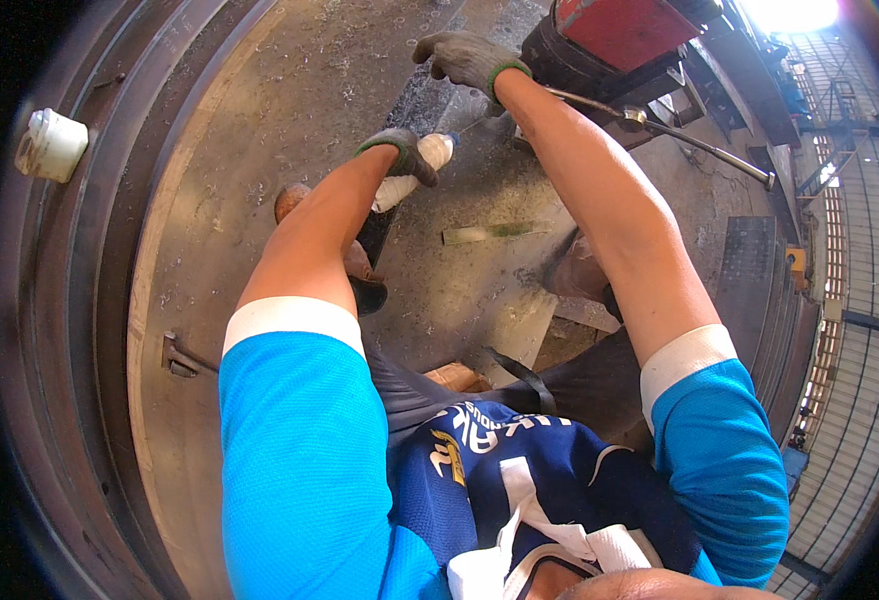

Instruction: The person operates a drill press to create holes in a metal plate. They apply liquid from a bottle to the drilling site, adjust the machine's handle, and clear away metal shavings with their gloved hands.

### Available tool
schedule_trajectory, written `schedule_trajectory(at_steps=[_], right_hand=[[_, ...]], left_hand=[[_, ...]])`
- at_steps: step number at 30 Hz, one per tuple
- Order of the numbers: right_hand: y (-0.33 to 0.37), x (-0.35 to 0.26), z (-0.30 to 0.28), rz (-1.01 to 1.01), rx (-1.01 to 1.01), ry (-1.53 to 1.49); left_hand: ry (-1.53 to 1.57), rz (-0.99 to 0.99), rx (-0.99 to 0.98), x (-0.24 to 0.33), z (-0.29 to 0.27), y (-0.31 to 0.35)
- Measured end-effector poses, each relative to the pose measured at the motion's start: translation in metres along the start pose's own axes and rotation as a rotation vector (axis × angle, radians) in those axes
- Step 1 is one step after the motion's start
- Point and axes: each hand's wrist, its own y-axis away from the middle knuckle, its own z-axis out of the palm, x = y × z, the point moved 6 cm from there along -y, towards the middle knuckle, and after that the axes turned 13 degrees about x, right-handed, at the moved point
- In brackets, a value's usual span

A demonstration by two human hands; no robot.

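My left hand, in a grey knit glove with a green cuff, is closed around a slim object wrapped in white cloth or tape. That object has a blue tip at its far end, and its near end shows below my fingers. Farther out and to the right, my right hand wears a similar glove. Its fingers reach left, slightly bent and apart, over a dark steel piece. I see nothing held in it, though its palm is hidden. A flat narrow strip lies on the ground nearer to me.
A red and black box-like machine stands beyond my right forearm. A long metal rod with a brass-coloured fitting runs beside it. Long steel beams line the left, with a white tub on them. A hammer-like tool lies nearby.
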Motion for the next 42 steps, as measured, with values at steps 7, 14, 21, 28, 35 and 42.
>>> schedule_trajectory(at_steps=[7, 14, 21, 28, 35, 42], right_hand=[[0.000, -0.002, 0.002, -0.075, 0.024, 0.035], [0.003, -0.001, -0.002, 0.062, 0.003, -0.003], [0.003, -0.007, -0.002, -0.057, 0.023, 0.055], [0.006, -0.006, 0.000, -0.036, 0.011, 0.081], [0.005, -0.009, -0.001, -0.120, 0.015, 0.114], [0.005, -0.010, -0.002, -0.150, 0.023, 0.133]], left_hand=[[0.238, 0.118, 0.216, 0.004, -0.002, -0.008], [0.154, 0.060, 0.128, -0.001, 0.002, -0.008], [-0.041, 0.011, 0.032, -0.008, 0.010, -0.012], [0.080, -0.081, 0.074, -0.006, 0.005, 0.000], [0.083, -0.059, 0.058, -0.003, -0.002, 0.008], [0.060, 0.047, 0.104, -0.005, 0.002, -0.005]])
